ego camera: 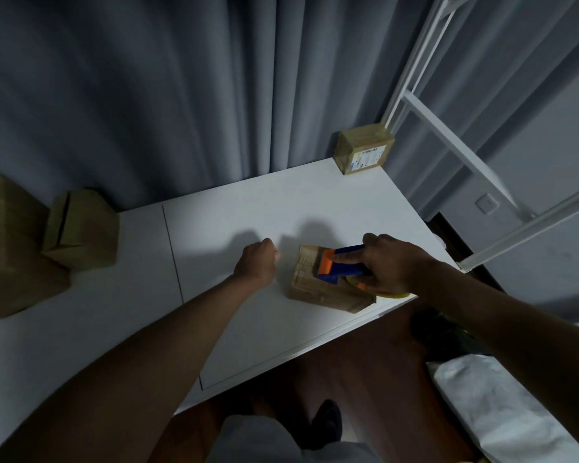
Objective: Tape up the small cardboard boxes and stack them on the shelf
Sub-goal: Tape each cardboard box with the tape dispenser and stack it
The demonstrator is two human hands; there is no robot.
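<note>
Head view shows the small cardboard box (328, 285) near the tabletop (241, 208) edge, right hand (390, 264) gripping the tape dispenser (343, 264) on it, left hand (258, 262) fisted beside, empty. Box looks light, stiff; best held by opposite side walls.

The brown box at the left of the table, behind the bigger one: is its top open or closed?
Open. The brown box shows a dark gap between its top flaps, and no tape is visible across them.
</note>
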